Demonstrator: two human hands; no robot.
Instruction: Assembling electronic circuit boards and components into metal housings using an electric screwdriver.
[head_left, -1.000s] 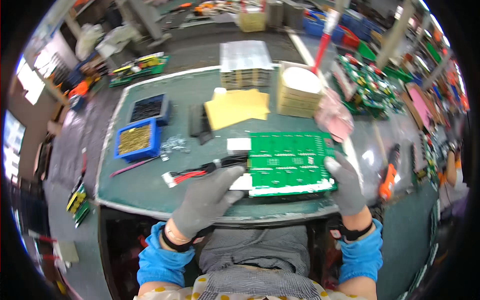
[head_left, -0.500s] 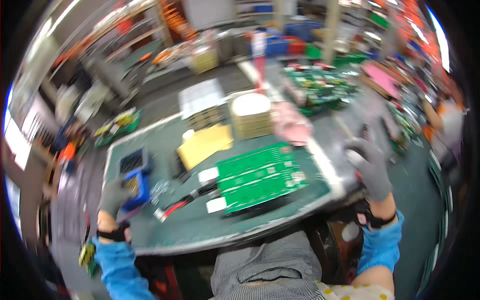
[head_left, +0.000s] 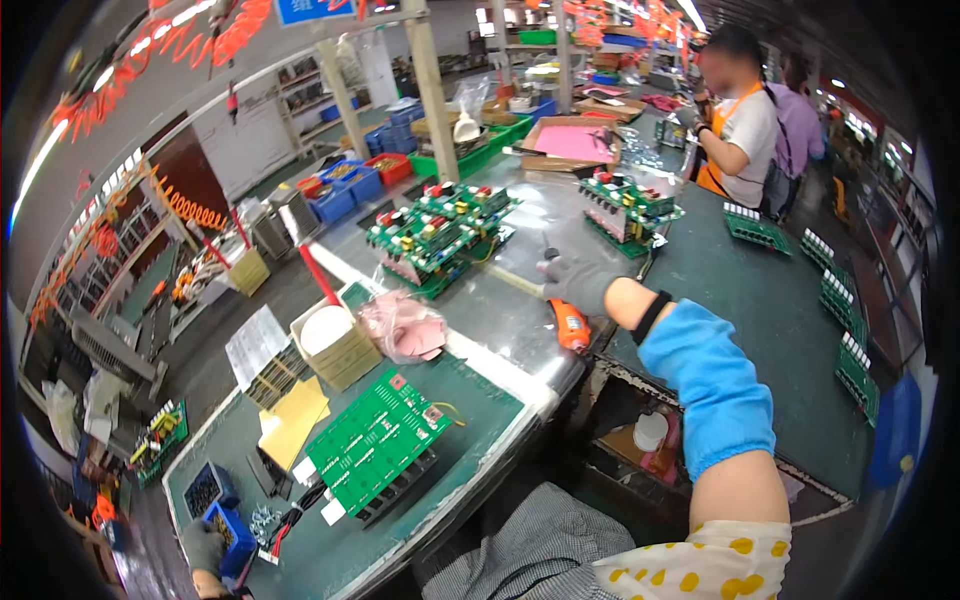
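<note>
My right hand (head_left: 580,284), in a grey glove, is closed around an orange-bodied power screwdriver (head_left: 571,327) over the metal bench top. Its dark tip points away from me. At the lower left, my gloved left hand (head_left: 204,547) bends its fingers at the edge of a blue bin (head_left: 240,543) of small brass-coloured parts; what they hold is hidden. Between the hands a green circuit board (head_left: 378,440) lies on the green mat, with black parts beneath it. Red and black leads (head_left: 292,520) and loose screws (head_left: 263,522) lie beside it.
A second blue bin (head_left: 208,487) holds dark screws. Yellow sheets (head_left: 293,423), a box-like stack (head_left: 335,345) and a pink bag (head_left: 402,325) stand behind the board. Assembled boards (head_left: 440,232) sit farther back. A co-worker (head_left: 745,130) stands at the far right bench.
My view has swung to the right, bringing the co-worker and far benches into sight. My right hand still holds the screwdriver; my left hand stays by the blue bin.
</note>
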